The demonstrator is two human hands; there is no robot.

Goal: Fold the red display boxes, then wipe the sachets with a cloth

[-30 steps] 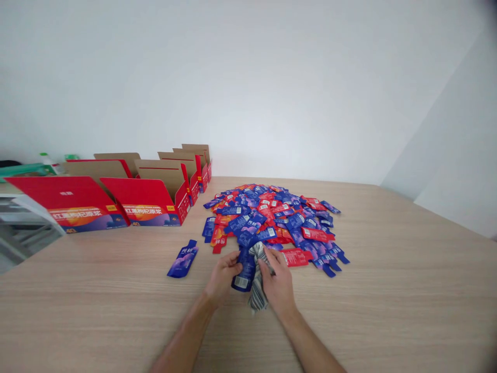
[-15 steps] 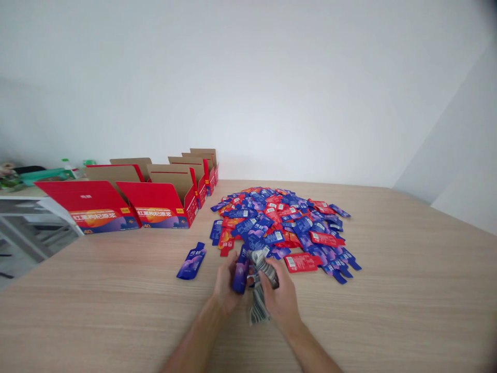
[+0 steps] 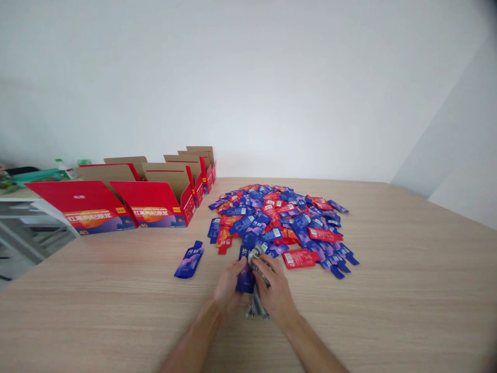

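My left hand [image 3: 228, 284] grips a blue sachet [image 3: 245, 270] by its left edge, just above the wooden table [image 3: 388, 290]. My right hand [image 3: 274, 290] is closed on a grey striped cloth [image 3: 256, 305] and presses it against the sachet. Both hands meet at the near edge of a big heap of blue and red sachets [image 3: 279, 220]. One blue sachet [image 3: 189, 259] lies alone to the left of my hands.
Several open red cardboard boxes [image 3: 155, 199] with raised brown flaps stand in a row at the table's left back. Past the left edge is a white shelf with green items [image 3: 27, 178]. A white wall stands behind the table.
The blue sachet has been turned in my left hand, from edge-on to face-up. My right hand has rubbed the cloth over it. The view has shifted a little.
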